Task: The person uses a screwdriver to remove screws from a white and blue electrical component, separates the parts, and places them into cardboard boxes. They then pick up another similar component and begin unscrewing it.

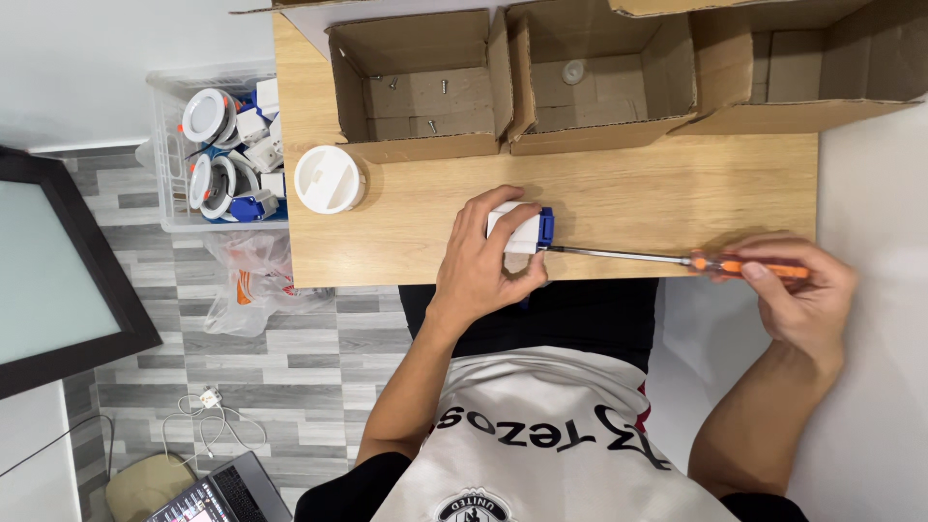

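While pinned to the near edge of the wooden table [619, 208], small white box with a blue end [523, 230], clamped under left hand [483, 266], blue end facing right. Right hand [797, 290] closed around orange handle of screwdriver [677, 258], well right of box; long shaft lying left-right, tip touching blue end. Left hand nearer to box. Far side: three open cardboard boxes [425, 87], white round lamp [330, 179] to left. Clear bin of lamp parts [227, 155] off table's left. Nothing between tip and box.
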